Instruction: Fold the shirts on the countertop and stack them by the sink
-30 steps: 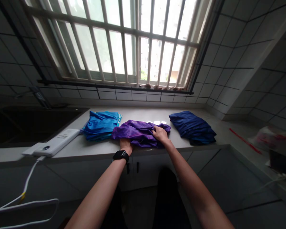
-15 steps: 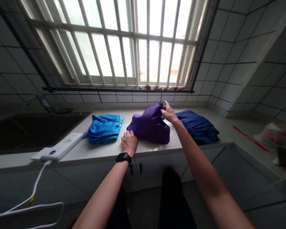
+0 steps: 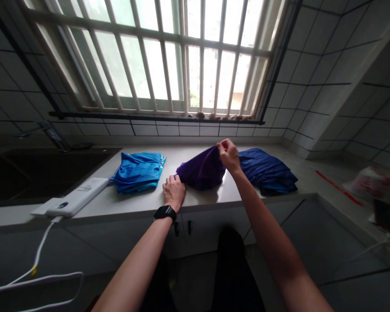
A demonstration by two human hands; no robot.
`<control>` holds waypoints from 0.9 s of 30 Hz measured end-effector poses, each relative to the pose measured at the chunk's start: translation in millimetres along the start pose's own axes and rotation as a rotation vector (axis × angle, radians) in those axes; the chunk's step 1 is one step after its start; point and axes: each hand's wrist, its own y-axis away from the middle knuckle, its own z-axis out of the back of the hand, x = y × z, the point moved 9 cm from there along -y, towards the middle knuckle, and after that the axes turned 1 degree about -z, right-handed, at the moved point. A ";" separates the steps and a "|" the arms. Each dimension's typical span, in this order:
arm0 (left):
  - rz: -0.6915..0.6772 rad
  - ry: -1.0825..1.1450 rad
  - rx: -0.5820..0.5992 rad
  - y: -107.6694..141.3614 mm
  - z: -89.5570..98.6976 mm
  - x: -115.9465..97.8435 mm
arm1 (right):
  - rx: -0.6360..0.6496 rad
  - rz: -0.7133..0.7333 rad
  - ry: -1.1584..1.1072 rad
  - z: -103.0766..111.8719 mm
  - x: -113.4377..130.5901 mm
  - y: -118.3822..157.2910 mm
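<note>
A shiny purple cloth (image 3: 201,170) is partly lifted off the white counter (image 3: 201,202), its right side raised and its folds hanging. My right hand (image 3: 229,156) pinches its upper right corner between thumb and fingers. At the cloth's left corner my left hand (image 3: 174,190), with a black watch (image 3: 165,212) on the wrist, is closed on the fabric; its fingertips are partly hidden. To the left lies a folded bright blue garment (image 3: 139,171) with white marks on its edge. A pile of folded dark blue cloth (image 3: 269,171) lies to the right, just behind my right forearm.
A white power strip (image 3: 79,198) with a white cable (image 3: 40,249) sits near the counter's left front edge, beside the dark sink (image 3: 105,167). On the right are a red strip (image 3: 338,187) and a clear plastic bag (image 3: 370,182). A barred window stands behind.
My right hand has gone from pointing loosely to a closed pinch on the cloth's corner. The purple cloth's bulging folds have flattened into a slanting, smoother shape. My left hand stays at its corner.
</note>
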 end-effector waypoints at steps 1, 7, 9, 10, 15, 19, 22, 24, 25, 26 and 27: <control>-0.003 0.001 0.003 0.2 0.4 0.0 | -0.081 -0.032 -0.017 8.6 -3.5 -6.6; -0.023 -0.005 0.032 0.9 1.9 0.2 | 0.045 -0.037 -0.004 -15.2 -35.2 14.9; -0.019 -0.003 0.018 0.4 3.1 0.4 | 0.032 0.010 0.061 -20.2 -44.7 33.5; -0.017 -0.003 0.013 0.2 3.4 0.3 | 0.044 0.029 0.105 -24.2 -48.9 42.2; -0.010 0.003 0.029 0.2 2.7 -0.6 | 0.250 0.102 0.343 -58.5 -57.9 71.3; -0.009 0.005 0.029 0.3 3.4 -0.7 | 0.212 0.094 0.444 -65.1 -55.1 74.3; -0.012 0.001 0.031 0.2 3.5 -0.9 | 0.135 0.091 0.403 -58.3 -52.0 74.3; -0.010 0.004 0.033 0.4 3.6 -0.9 | 0.064 0.074 0.356 -48.8 -52.2 74.6; -0.008 0.007 0.034 0.6 3.7 -0.9 | 0.029 0.059 0.340 -44.0 -53.0 74.9; -0.005 0.011 0.036 0.9 3.8 -1.0 | 0.003 0.043 0.330 -39.9 -53.9 75.2; -0.003 0.014 0.037 1.1 3.8 -1.0 | -0.012 0.030 0.325 -37.3 -54.6 75.5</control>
